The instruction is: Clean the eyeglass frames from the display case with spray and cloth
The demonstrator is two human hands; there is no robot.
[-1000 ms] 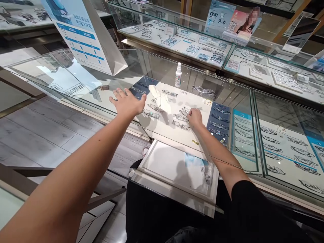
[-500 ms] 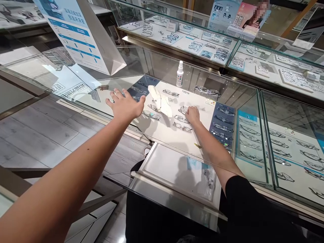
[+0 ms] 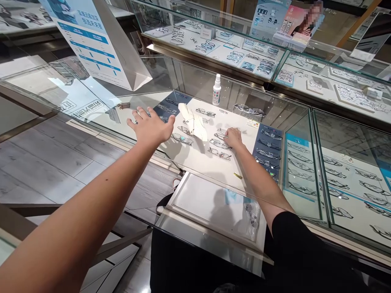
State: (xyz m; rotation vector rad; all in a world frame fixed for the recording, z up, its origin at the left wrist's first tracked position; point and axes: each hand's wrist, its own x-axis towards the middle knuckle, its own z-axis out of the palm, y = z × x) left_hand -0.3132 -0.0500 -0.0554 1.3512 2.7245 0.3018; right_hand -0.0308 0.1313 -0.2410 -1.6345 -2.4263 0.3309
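My left hand point(image 3: 152, 126) is spread flat over the glass-topped display case point(image 3: 198, 162), left of a pale crumpled cloth point(image 3: 193, 122). It holds nothing. Curled fingers form my right hand point(image 3: 234, 138), which rests at the glass top beside a pair of eyeglasses point(image 3: 221, 133); its fingertips are turned away, so whatever they may hold is hidden. Further eyeglasses point(image 3: 220, 154) lie in rows on the white board under the glass. Behind the cloth, a white spray bottle point(image 3: 216, 91) stands upright.
A tall folded sign point(image 3: 91, 44) stands at the back left. Below my right arm, a pulled-out drawer point(image 3: 201, 195) holds a plastic bag point(image 3: 252, 215). More glass cases point(image 3: 351, 179) with eyeglasses run to the right and along the back. A small gold label point(image 3: 238, 176) lies near my right forearm.
My right hand has shifted very slightly to the right, its fingers still curled. My left hand, the cloth and the bottle stay put. The view has moved a little.
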